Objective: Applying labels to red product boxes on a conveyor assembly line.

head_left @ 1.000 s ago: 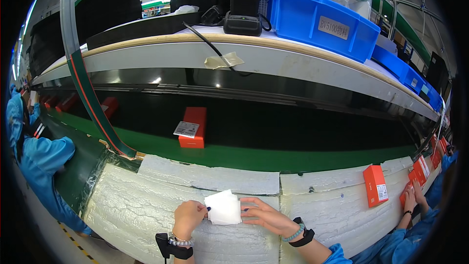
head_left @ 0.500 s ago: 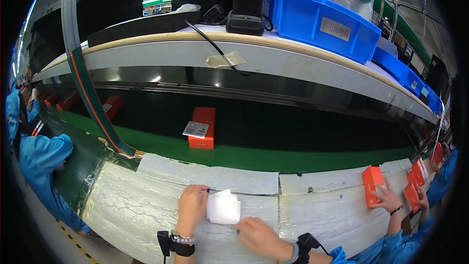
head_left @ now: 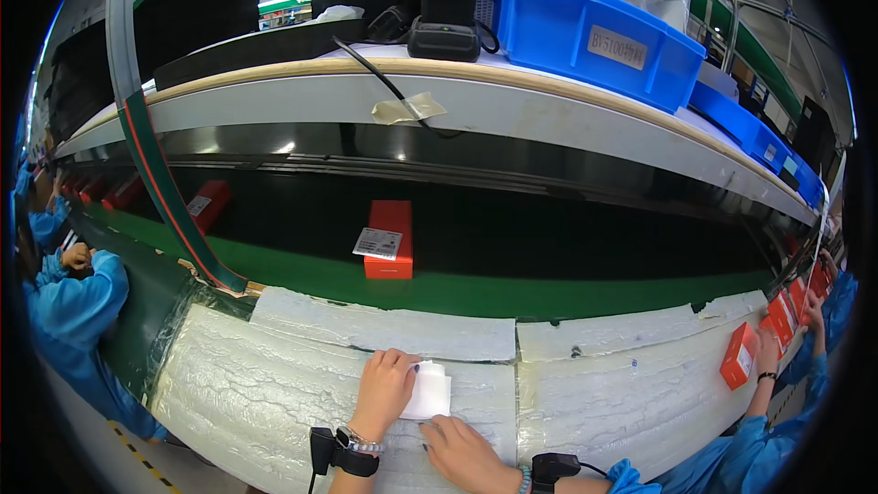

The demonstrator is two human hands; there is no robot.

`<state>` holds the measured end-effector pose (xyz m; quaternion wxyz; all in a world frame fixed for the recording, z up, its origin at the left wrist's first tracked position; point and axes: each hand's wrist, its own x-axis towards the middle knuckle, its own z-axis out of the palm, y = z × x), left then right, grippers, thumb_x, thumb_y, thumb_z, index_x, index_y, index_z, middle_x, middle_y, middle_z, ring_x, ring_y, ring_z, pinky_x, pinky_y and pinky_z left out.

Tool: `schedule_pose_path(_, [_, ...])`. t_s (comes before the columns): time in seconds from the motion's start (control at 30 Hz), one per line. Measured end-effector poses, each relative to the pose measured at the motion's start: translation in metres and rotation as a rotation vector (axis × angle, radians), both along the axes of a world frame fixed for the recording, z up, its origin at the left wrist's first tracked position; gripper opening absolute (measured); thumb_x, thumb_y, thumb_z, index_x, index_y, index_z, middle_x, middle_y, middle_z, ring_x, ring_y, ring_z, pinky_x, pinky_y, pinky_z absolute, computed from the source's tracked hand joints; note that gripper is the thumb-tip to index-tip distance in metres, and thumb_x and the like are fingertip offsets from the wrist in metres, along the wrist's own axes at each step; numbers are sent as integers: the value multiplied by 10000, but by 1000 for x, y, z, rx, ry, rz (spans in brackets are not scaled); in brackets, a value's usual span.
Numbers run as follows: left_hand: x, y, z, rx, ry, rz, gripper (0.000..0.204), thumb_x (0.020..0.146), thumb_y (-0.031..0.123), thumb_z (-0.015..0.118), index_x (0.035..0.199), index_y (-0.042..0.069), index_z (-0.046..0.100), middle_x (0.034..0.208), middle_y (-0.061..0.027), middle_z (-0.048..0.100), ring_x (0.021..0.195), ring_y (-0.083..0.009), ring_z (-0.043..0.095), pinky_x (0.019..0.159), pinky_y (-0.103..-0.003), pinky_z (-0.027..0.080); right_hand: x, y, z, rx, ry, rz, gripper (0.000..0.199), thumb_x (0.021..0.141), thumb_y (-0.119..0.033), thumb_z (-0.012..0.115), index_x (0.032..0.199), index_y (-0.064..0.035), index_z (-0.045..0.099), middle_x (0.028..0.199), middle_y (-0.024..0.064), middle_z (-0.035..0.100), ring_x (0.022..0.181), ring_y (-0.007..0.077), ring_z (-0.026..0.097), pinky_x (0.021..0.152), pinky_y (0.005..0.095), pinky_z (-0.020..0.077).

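The white papers (head_left: 428, 397) lie on the plastic-covered bench (head_left: 283, 375) between the two hands, and their upper edge looks stepped, so the layers do not seem quite flush. To handle them well, I would hold the left side steady with light fingertip pressure and tap the lower edge evenly, square to the sides, since thin sheets like these probably slide or crease if pushed hard from one corner. The wrinkled covering may also catch a corner, so low, flat contact seems safer than digging beneath. The left hand (head_left: 386, 391) reaches up from the lower edge of view, its back upward and fingers bent over the papers' upper left part; whether the thumb pinches underneath, I cannot tell. The right hand (head_left: 466, 454) comes in slanted from the lower right, palm down, fingers loosely extended and parted, tips at the papers' lower edge, gripping nothing visible. The two hands stay clear of each other.
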<state>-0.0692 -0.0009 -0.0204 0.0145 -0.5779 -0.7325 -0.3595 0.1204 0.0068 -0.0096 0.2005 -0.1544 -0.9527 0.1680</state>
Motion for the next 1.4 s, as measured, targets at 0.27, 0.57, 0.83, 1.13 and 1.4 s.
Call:
schedule_pose_path(0.27, [-1,-2,0,16,-12,-5,177,783,42,628,949,57,686,881,-120,619,859,-308,560,796,-403,460,-10,4,5,-91,-117,-39,370,822,-100,539,1160,43,499,1121,209,508,1082,369,473,958,439,391])
schedule_pose_path(0.57, [-3,-7,3,-43,-49,-18,187,786,103,643,967,105,687,900,-92,620,884,-298,569,808,-406,466,-19,12,12,-45,-90,20,407,779,-109,619,1129,65,505,1058,178,500,982,317,517,838,392,468])
schedule_pose_path(0.83, [-11,-12,11,23,-96,44,167,792,109,650,951,76,690,917,-115,640,882,-307,586,791,-399,478,-15,23,15,-155,-31,48,300,819,-108,593,1087,26,574,1056,185,554,992,334,557,835,395,476])
schedule_pose_path(1.13, [-41,-49,5,-398,-373,458,371,892,298,514,633,100,691,598,-94,648,603,-302,649,636,-418,513,-12,77,25,-48,-155,-202,138,842,-111,552,908,-9,616,811,148,630,789,322,627,680,415,520])
schedule_pose_path(1.4, [-22,-38,-1,-501,-123,357,386,925,319,474,715,88,700,657,-158,659,629,-344,653,615,-452,521,-50,69,-5,311,-347,-248,164,751,-112,563,897,-37,570,814,91,601,775,239,629,622,374,518])
